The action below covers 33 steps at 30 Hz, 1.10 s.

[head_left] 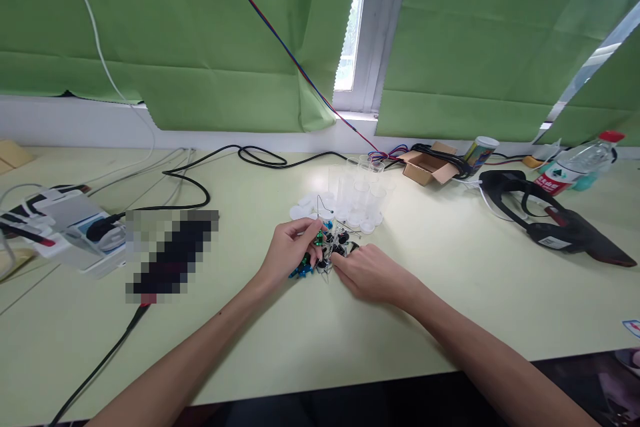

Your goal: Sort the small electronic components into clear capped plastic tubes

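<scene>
My left hand (289, 247) pinches a small green part (319, 238) between thumb and fingers; a thin bent wire (319, 207) rises beside the fingertips. Several small blue pieces (301, 271) lie under that hand. My right hand (369, 273) rests on the table with curled fingers at the near right side of a pile of small black and metal parts (343, 237) with thin leads. What its fingertips hold, if anything, is hidden. Just behind the pile stand several clear plastic tubes (361, 195), with round white caps (301, 212) to their left.
An open cardboard box (427, 167), a printed can (481, 150) and a red-capped bottle (575, 163) stand at the back right, near a black headset (540, 220). On the left are a white power strip (75, 230), a blurred-out dark object (175, 253) and black cable (200, 173).
</scene>
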Available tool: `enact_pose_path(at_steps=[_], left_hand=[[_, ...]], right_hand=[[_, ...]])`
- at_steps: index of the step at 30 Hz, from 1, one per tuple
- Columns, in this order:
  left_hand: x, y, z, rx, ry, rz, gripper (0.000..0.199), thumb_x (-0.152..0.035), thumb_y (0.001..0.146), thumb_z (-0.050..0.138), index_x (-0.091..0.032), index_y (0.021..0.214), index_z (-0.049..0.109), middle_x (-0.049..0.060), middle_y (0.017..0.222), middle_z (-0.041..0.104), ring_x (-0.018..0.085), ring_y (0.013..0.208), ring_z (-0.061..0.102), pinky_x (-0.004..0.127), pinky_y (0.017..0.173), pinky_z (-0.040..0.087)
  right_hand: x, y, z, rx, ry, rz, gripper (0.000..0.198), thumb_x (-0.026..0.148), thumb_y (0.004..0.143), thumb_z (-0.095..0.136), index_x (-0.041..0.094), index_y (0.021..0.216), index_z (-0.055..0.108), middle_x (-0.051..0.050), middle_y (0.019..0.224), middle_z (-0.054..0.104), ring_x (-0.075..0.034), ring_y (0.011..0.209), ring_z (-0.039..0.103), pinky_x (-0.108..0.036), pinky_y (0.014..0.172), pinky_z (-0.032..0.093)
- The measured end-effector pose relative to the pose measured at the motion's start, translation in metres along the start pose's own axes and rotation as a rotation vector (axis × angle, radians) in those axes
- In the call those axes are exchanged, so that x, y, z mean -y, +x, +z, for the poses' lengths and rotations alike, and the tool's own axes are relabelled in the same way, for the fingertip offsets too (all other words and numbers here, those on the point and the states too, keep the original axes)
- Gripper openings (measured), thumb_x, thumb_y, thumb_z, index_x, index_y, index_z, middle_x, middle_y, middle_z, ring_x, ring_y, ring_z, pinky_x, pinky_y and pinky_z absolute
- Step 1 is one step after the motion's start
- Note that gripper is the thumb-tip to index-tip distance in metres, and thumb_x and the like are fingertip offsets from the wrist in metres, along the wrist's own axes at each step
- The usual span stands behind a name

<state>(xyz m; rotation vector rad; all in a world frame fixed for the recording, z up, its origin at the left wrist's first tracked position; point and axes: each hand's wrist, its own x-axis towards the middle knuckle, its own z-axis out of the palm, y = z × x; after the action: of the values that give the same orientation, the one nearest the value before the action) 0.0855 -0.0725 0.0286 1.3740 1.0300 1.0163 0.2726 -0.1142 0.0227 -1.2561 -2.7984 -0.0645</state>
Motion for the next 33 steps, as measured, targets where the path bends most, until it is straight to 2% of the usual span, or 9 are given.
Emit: enact_pose_path(at_steps=[5,8,15,19,26,33], left_hand=[[-0.001,-0.001,0.003,0.014,-0.089,-0.04,0.034,-0.05,0.085,0.064,-0.017,0.079,0.066,0.003,0.067,0.062,0.012,0.047,0.056,0.024,0.042,0.044],[-0.002,-0.002,0.004,0.029,-0.147,-0.07,0.034,-0.049,0.084,0.065,-0.015,0.082,0.067,0.003,0.069,0.061,0.011,0.048,0.056,0.023,0.042,0.044],[-0.005,-0.006,0.009,0.085,-0.3,-0.144,0.03,-0.044,0.084,0.068,-0.014,0.079,0.065,0.002,0.072,0.059,0.008,0.049,0.053,0.02,0.042,0.041],[-0.003,-0.007,0.011,0.139,-0.386,-0.201,0.03,-0.043,0.084,0.068,-0.013,0.081,0.065,0.003,0.074,0.061,0.006,0.048,0.052,0.018,0.041,0.04],[-0.003,-0.009,0.013,0.193,-0.448,-0.218,0.029,-0.042,0.083,0.069,-0.012,0.081,0.065,0.003,0.075,0.06,0.005,0.045,0.05,0.018,0.041,0.041],[-0.005,-0.011,0.014,0.156,-0.276,-0.16,0.032,-0.046,0.086,0.063,-0.015,0.081,0.065,0.004,0.077,0.06,0.01,0.056,0.056,0.022,0.047,0.046]], right_hand=[[0.0,0.0,0.001,-0.003,0.001,0.003,0.019,0.018,0.095,0.038,0.017,0.083,0.052,-0.002,0.054,0.056,-0.013,0.04,0.035,-0.033,0.05,0.013],[-0.001,0.001,0.001,-0.05,0.059,0.038,0.021,0.02,0.097,0.036,0.017,0.082,0.051,-0.001,0.055,0.054,-0.013,0.042,0.033,-0.032,0.051,0.014],[-0.005,0.006,0.003,-0.345,0.327,0.148,0.024,0.023,0.1,0.033,0.02,0.078,0.043,0.002,0.059,0.046,-0.012,0.049,0.034,-0.028,0.052,0.021],[-0.005,0.007,0.005,-0.452,0.468,0.188,0.023,0.023,0.099,0.035,0.022,0.076,0.037,0.005,0.059,0.04,-0.011,0.049,0.031,-0.026,0.052,0.024],[-0.005,0.007,0.007,-0.489,0.582,0.184,0.022,0.022,0.099,0.036,0.022,0.076,0.035,0.005,0.06,0.038,-0.011,0.05,0.031,-0.025,0.052,0.026],[-0.004,0.008,0.007,-0.499,0.699,0.228,0.023,0.025,0.099,0.036,0.022,0.076,0.034,0.006,0.06,0.037,-0.011,0.051,0.029,-0.025,0.051,0.027]])
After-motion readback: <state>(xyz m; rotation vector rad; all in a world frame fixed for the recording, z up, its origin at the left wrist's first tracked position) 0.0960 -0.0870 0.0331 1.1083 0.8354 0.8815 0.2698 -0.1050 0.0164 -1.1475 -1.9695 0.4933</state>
